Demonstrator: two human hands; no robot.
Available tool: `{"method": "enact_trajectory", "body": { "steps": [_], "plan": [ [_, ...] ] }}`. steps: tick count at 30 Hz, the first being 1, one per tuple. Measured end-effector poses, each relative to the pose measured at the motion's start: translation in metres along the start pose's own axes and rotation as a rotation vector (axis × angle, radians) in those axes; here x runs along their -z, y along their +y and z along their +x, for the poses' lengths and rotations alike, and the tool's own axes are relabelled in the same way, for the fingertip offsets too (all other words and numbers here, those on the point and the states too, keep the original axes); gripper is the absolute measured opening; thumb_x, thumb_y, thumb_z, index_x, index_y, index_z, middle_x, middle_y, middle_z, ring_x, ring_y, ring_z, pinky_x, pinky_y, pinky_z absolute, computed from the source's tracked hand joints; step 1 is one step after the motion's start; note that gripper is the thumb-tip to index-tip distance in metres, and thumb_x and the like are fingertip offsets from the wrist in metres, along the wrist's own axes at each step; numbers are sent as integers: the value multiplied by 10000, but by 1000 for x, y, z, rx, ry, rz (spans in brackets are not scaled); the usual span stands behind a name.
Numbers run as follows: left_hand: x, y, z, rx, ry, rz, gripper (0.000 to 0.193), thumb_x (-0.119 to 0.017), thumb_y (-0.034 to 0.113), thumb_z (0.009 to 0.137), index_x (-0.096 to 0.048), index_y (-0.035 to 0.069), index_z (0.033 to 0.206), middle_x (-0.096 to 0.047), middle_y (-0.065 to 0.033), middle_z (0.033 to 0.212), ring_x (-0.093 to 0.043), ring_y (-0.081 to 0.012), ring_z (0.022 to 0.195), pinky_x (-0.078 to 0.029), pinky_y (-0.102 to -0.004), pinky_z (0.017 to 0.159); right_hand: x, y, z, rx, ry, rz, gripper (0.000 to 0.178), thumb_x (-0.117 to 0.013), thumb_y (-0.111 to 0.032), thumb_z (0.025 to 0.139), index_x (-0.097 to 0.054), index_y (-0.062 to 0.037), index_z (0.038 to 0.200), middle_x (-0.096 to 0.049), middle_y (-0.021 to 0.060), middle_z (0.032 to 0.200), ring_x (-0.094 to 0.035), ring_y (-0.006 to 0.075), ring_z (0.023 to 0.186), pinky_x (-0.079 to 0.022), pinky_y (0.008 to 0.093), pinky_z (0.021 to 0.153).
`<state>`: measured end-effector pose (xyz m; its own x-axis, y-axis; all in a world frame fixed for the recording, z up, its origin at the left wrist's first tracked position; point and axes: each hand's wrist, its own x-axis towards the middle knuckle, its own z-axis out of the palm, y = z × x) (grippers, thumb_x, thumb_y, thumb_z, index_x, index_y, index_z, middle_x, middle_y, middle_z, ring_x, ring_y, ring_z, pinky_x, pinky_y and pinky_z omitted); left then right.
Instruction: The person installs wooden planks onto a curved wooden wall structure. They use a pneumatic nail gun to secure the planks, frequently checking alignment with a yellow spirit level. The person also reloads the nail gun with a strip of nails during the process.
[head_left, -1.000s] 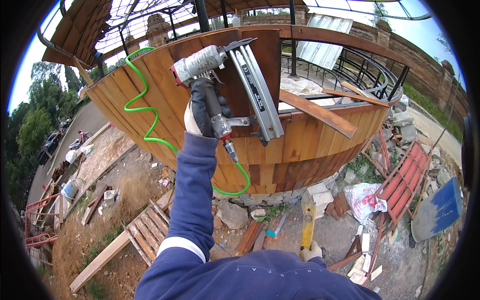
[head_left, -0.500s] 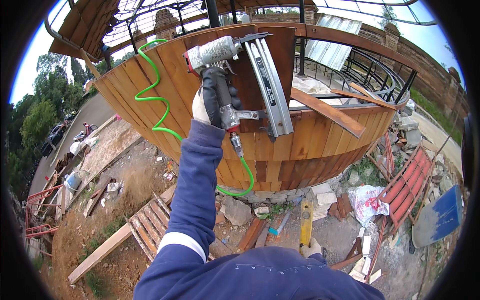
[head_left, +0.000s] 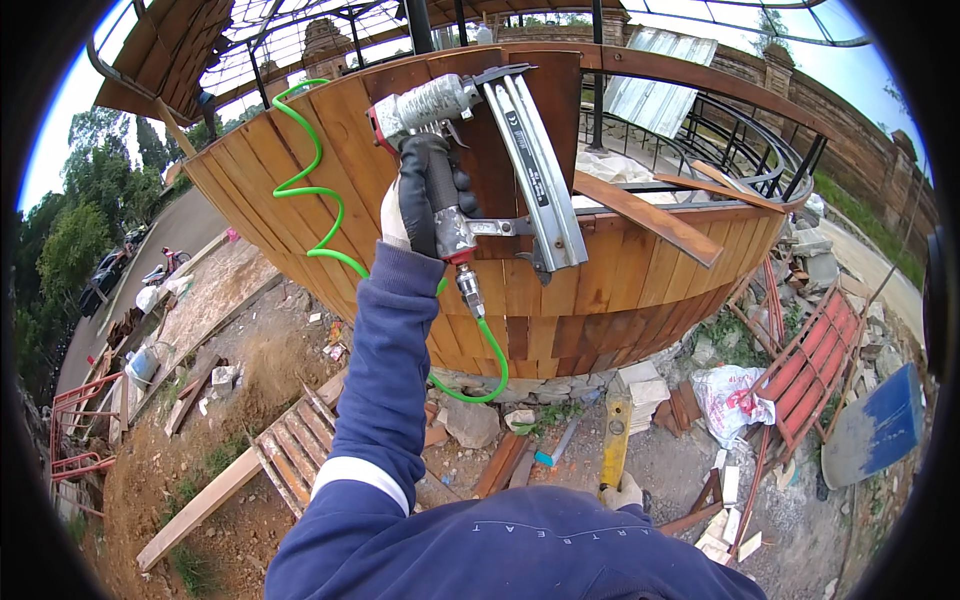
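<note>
On the curved wall (head_left: pixel 600 260), boards stood edge to edge from the far left round to a dark board (head_left: pixel 560 110) before me, and a lower band of them ran on to the right. Past the dark board, I judged, the upper part was left to cover: a rail (head_left: pixel 700 83) crossed the top, beneath it I saw through to black metalwork, and a plank (head_left: pixel 650 220) jutted over the lower band's edge.

My left hand (head_left: pixel 420 200), in a black and white glove, was clamped round the grip of the nail gun (head_left: pixel 430 108), fingers curled in, holding it up in front of the dark board. Its nose was near that board's top edge; from my angle I couldn't tell whether it touched. The green hose (head_left: pixel 318 150) came off the grip's foot, looped under and wound up to the left. Low by my chest, my right hand (head_left: pixel 623 492) was closed on one end of the yellow level (head_left: pixel 615 445).
</note>
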<state>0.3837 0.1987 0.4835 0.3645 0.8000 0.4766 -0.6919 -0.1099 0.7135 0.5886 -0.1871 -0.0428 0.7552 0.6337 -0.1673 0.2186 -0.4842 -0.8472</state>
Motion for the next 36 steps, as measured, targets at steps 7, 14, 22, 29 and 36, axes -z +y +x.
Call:
{"method": "enact_trajectory", "body": {
  "steps": [7, 14, 22, 29, 36],
  "plan": [
    [-17, -12, -23, -363, -24, 226, 390, -601, 352, 1018, -541, 36, 1237, -637, -79, 861, -629, -159, 644, -555, -322, 577, 28, -42, -29, -123, 18, -35, 406, -709, -122, 818, -649, -20, 1206, -742, 199, 997, -735, 297, 907, -563, 376, 821],
    [-20, -12, -23, -134, -29, 7, 302, -666, 285, 968, -568, 103, 1187, -611, -56, 867, -628, -181, 720, -543, -336, 615, 23, 10, -21, -126, 40, -21, 455, -693, -91, 826, -617, -3, 1266, -742, 198, 1019, -743, 286, 923, -569, 361, 803],
    [-35, -39, -33, -44, -129, -407, 302, -649, 191, 947, -570, 41, 1197, -574, -47, 897, -596, -181, 704, -565, -417, 766, 22, -11, -23, -150, 72, -26, 383, -720, -96, 831, -637, -24, 1198, -743, 147, 998, -723, 245, 888, -553, 353, 812],
    [-42, -24, -40, -99, -157, 108, 333, -693, 31, 897, -610, -22, 1215, -620, -44, 876, -623, -134, 654, -526, -290, 598, 23, -20, -31, -140, 42, -114, 435, -705, -110, 822, -626, -17, 1239, -748, 173, 1008, -743, 259, 899, -569, 361, 806],
    [-24, -22, -26, -127, -155, 212, 209, -697, 36, 898, -653, -39, 1089, -683, -81, 821, -659, -127, 657, -543, -288, 608, 11, -25, -23, -176, 29, -27, 379, -724, -98, 817, -643, -19, 1179, -750, 145, 970, -731, 231, 900, -550, 341, 824]
  ]
}}
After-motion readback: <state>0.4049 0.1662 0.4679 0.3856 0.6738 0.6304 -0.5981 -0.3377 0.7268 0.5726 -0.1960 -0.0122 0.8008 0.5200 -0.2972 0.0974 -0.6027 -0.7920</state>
